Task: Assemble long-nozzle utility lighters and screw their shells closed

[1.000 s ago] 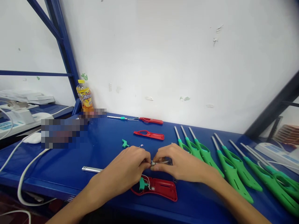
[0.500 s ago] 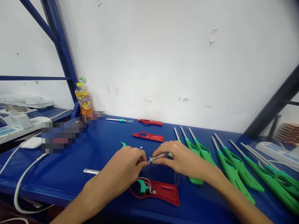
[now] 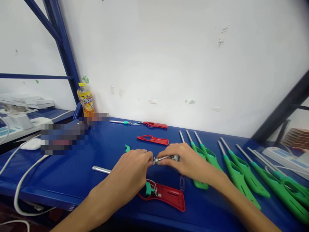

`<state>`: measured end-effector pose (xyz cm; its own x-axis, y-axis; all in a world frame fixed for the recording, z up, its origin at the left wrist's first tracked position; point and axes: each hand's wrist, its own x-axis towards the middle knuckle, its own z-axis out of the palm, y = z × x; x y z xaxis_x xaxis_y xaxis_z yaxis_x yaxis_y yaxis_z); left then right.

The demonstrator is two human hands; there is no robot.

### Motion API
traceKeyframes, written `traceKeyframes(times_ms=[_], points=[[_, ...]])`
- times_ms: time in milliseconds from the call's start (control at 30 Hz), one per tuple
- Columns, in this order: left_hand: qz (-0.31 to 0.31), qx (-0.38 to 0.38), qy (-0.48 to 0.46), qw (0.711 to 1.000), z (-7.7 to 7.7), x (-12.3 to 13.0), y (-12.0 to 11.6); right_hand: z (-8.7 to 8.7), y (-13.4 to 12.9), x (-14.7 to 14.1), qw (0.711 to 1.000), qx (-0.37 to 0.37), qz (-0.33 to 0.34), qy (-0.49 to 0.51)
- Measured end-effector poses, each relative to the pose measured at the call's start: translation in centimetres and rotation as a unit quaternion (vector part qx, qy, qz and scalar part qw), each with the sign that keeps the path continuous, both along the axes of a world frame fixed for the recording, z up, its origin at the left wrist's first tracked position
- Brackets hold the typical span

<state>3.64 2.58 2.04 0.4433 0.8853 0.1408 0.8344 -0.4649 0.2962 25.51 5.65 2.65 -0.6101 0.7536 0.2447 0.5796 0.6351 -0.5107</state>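
Observation:
My right hand [image 3: 184, 158] grips a small clear-and-metal lighter part [image 3: 166, 158] between thumb and fingers, its tip pointing left. My left hand [image 3: 138, 162] is pinched at that tip; what its fingers hold is too small to make out. Below the hands lies an open red lighter shell [image 3: 169, 196] with a green trigger [image 3: 148, 189] and white wire inside. A metal tube [image 3: 101, 169] sticks out left of it, partly behind my left wrist. A clear plastic piece [image 3: 182, 183] rests under my right hand. A small green piece [image 3: 127, 148] lies behind my left hand.
Farther back lie a red half shell [image 3: 154, 140] and a red handle [image 3: 155, 125] wired to a metal tube [image 3: 117, 122]. Several green lighters [image 3: 241, 180] spread across the right. A drink bottle [image 3: 86, 101], a white cable [image 3: 23, 183] and a power strip [image 3: 38, 124] are at the left.
The view has shifted slightly. The red shell's metal tube has slid a little right, and both hands remain together around the small part's tip.

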Motion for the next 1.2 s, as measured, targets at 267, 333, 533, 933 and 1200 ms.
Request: traceKeyframes(times_ms=[267,333,533,933,1200], points=[[0.004,0.006,0.022,1.000,-0.03,0.06,-0.04,-0.13,-0.12,0.01,0.999,0.026,0.005,-0.019],[0.001,0.008,0.027,1.000,-0.12,0.13,0.09,-0.22,-0.04,0.00,0.999,0.033,0.014,-0.026],[0.001,0.010,0.036,0.999,-0.30,0.08,0.34,-0.43,0.00,-0.10,0.998,0.047,0.035,-0.031],[-0.003,0.029,0.039,0.999,-0.76,-0.02,0.36,-0.80,0.00,-0.23,0.995,0.077,0.035,-0.060],[0.001,0.022,0.029,0.999,-0.71,0.02,0.34,-0.90,-0.06,-0.32,0.994,0.079,0.036,-0.065]])
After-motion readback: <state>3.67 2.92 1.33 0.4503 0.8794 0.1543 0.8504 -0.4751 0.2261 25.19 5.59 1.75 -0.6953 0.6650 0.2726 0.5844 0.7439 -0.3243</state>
